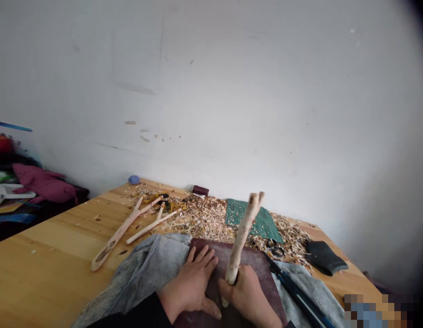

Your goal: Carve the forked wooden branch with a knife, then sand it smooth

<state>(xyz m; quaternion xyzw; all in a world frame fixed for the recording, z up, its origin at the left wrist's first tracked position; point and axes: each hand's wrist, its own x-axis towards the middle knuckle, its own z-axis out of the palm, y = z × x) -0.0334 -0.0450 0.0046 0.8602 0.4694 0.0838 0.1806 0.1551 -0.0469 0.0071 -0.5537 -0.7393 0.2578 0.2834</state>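
Observation:
My right hand (247, 296) is wrapped round the lower part of a peeled wooden stick (242, 237). The stick stands up at a tilt, and its top end is forked. My left hand (194, 284) lies flat with fingers spread on a dark maroon board (216, 250), just left of the stick. Beneath the board is a grey cloth (163, 255). To the right of my right hand, a long dark tool with blue handles (296, 291) rests across the board's edge and the cloth.
Two forked wooden sticks, a larger one (124, 228) and a thinner one (150, 228), lie at left on the wooden table (43, 264). Wood shavings (204, 218) cover the back, around a green sheet (269, 223). A black pouch-like piece (325, 257) sits at right. Behind rises a wall (231, 114).

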